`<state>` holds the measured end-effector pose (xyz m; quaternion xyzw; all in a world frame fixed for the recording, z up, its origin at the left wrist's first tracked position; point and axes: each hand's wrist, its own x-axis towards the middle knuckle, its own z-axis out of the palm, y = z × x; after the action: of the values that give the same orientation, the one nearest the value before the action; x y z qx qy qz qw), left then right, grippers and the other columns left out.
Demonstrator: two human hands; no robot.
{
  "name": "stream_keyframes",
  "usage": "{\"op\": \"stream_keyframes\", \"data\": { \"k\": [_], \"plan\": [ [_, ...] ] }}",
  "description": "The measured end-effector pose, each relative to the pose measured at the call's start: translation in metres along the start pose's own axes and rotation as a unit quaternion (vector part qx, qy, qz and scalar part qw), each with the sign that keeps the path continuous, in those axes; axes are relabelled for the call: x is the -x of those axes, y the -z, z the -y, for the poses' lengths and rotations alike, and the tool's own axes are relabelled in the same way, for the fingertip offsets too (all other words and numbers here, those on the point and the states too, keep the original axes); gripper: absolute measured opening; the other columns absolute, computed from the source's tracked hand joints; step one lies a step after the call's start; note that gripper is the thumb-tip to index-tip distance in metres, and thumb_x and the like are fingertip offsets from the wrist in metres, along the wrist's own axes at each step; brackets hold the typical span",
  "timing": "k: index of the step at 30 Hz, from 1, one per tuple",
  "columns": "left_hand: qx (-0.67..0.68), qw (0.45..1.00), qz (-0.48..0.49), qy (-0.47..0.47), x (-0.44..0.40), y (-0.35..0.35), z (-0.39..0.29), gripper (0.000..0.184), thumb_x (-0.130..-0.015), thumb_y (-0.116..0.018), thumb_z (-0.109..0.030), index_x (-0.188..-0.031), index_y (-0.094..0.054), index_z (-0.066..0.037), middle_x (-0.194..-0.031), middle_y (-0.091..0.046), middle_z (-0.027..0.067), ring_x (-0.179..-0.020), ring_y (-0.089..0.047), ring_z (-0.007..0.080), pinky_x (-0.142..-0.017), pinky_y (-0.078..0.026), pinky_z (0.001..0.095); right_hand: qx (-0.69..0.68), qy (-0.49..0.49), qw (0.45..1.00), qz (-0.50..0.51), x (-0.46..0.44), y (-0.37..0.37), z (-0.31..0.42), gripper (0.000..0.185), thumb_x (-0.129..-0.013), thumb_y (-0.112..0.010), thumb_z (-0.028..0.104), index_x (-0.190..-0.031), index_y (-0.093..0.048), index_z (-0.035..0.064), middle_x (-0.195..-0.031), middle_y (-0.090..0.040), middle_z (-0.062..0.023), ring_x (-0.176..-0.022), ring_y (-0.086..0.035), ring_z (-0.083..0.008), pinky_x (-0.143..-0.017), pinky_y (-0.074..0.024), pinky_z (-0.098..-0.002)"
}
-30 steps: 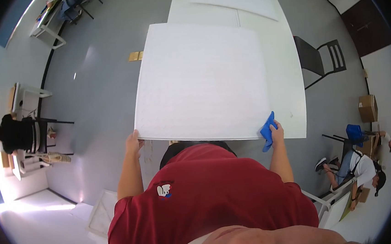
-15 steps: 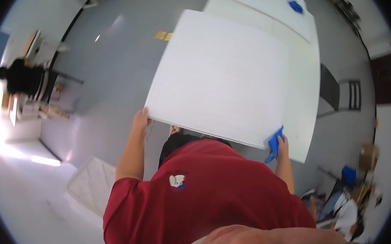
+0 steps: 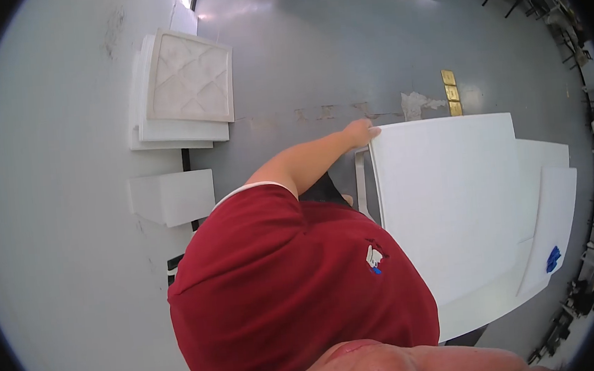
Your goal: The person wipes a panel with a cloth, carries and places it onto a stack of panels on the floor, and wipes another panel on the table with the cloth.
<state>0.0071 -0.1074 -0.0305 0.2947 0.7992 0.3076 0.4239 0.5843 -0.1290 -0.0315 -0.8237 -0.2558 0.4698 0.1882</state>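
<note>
"Panel (image 3: 451,198): where?"
"Lying on the table (image 3: 481,307) (white on white); your left hand (image 3: 360,133) has its fingers clamped on one corner."
"Your right hand's fingers?"
"Unseen; cannot tell."

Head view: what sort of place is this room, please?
Perhaps a workroom or workshop: a white panel lies on a white table, and pale panels are stacked by the wall.

Left fingers (image 3: 370,131) gripping white panel (image 3: 448,194), blue cloth (image 3: 552,259)
</note>
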Motion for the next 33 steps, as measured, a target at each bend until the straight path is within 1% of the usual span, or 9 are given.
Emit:
{"op": "stream_keyframes", "data": {
  "k": [2,5,8,11,17,23,25,29,33],
  "plan": [
    [-0.025,0.999,0.041,0.013,-0.008,0.007,-0.004,0.048,-0.085,-0.053,-0.043,-0.106,-0.061,-0.001,-0.110,-0.059,0.0218,-0.105,-0.055,0.0356,-0.087,-0.043,0.0423,0.017,-0.003,1.000,-0.001,-0.005,-0.001,0.012,0.046,-0.089,-0.052,0.043,-0.110,-0.056,0.0029,-0.088,-0.057,-0.0060,-0.077,-0.053,-0.0150,-0.068,-0.0453,-0.0301],
    [-0.222,0.969,0.097,-0.054,-0.017,0.008,-0.004,0.047,-0.087,-0.049,-0.042,-0.102,-0.061,0.001,-0.107,-0.061,0.0210,-0.104,-0.056,0.0345,-0.087,-0.043,0.0428,0.024,0.001,1.000,-0.009,-0.008,0.000,0.012,0.047,-0.089,-0.052,0.044,-0.108,-0.056,0.0024,-0.087,-0.057,-0.0062,-0.077,-0.053,-0.0151,-0.068,-0.0452,-0.0305],
    [-0.222,0.972,0.045,-0.056,-0.041,-0.005,-0.035,0.049,-0.087,-0.048,-0.044,-0.108,-0.060,-0.001,-0.115,-0.058,0.0200,-0.111,-0.053,0.0340,-0.092,-0.042,0.0432,0.029,-0.002,0.999,-0.021,-0.006,0.000,0.014,0.048,-0.088,-0.052,0.045,-0.107,-0.057,0.0019,-0.087,-0.058,-0.0065,-0.077,-0.053,-0.0152,-0.067,-0.0452,-0.0308],
    [-0.197,0.976,0.083,-0.041,-0.058,-0.022,-0.066,0.047,-0.088,-0.045,-0.043,-0.105,-0.063,-0.003,-0.114,-0.059,0.0199,-0.109,-0.054,0.0346,-0.092,-0.042,0.0445,0.039,-0.002,0.999,-0.033,-0.001,0.002,0.014,0.049,-0.088,-0.052,0.046,-0.106,-0.058,0.0014,-0.086,-0.058,-0.0067,-0.077,-0.053,-0.0154,-0.067,-0.0451,-0.0311],
    [-0.125,0.991,-0.029,-0.046,-0.046,-0.028,-0.061,0.044,-0.092,-0.039,-0.036,-0.102,-0.063,0.000,-0.110,-0.061,0.0193,-0.104,-0.056,0.0356,-0.087,-0.044,0.0462,0.054,-0.002,0.997,-0.054,0.005,0.000,0.017,0.051,-0.088,-0.052,0.048,-0.103,-0.059,0.0004,-0.085,-0.058,-0.0073,-0.076,-0.053,-0.0156,-0.067,-0.0450,-0.0318],
    [-0.119,0.990,0.007,-0.080,-0.033,0.010,-0.089,0.044,-0.092,-0.039,-0.036,-0.100,-0.063,0.000,-0.108,-0.061,0.0186,-0.104,-0.056,0.0354,-0.087,-0.044,0.0464,0.082,0.009,0.994,-0.072,0.014,0.001,0.023,0.054,-0.087,-0.052,0.050,-0.101,-0.060,-0.0007,-0.084,-0.059,-0.0078,-0.075,-0.053,-0.0159,-0.067,-0.0449,-0.0325],
    [-0.120,0.989,-0.012,-0.081,-0.034,0.016,-0.088,0.044,-0.092,-0.040,-0.036,-0.100,-0.063,0.000,-0.108,-0.061,0.0185,-0.103,-0.056,0.0354,-0.086,-0.044,0.0464,0.093,0.015,0.992,-0.080,0.018,0.000,0.027,0.054,-0.087,-0.052,0.051,-0.100,-0.061,-0.0010,-0.083,-0.059,-0.0079,-0.075,-0.053,-0.0160,-0.067,-0.0448,-0.0328],
    [-0.105,0.993,-0.006,-0.054,-0.034,0.045,-0.069,0.042,-0.091,-0.042,-0.036,-0.101,-0.063,-0.001,-0.108,-0.061,0.0180,-0.104,-0.056,0.0346,-0.086,-0.045,0.0458,0.141,0.039,0.984,-0.097,0.032,-0.002,0.045,0.056,-0.087,-0.051,0.052,-0.099,-0.062,-0.0017,-0.083,-0.059,-0.0083,-0.075,-0.053,-0.0161,-0.067,-0.0448,-0.0332],
    [-0.069,0.997,-0.029,-0.008,-0.016,0.103,-0.033,0.042,-0.091,-0.043,-0.036,-0.104,-0.062,-0.002,-0.109,-0.061,0.0176,-0.105,-0.056,0.0345,-0.087,-0.045,0.0459,0.194,0.077,0.971,-0.115,0.051,-0.017,0.072,0.058,-0.086,-0.051,0.054,-0.097,-0.062,-0.0024,-0.082,-0.059,-0.0086,-0.074,-0.053,-0.0163,-0.067,-0.0447,-0.0337]
  ]
}}
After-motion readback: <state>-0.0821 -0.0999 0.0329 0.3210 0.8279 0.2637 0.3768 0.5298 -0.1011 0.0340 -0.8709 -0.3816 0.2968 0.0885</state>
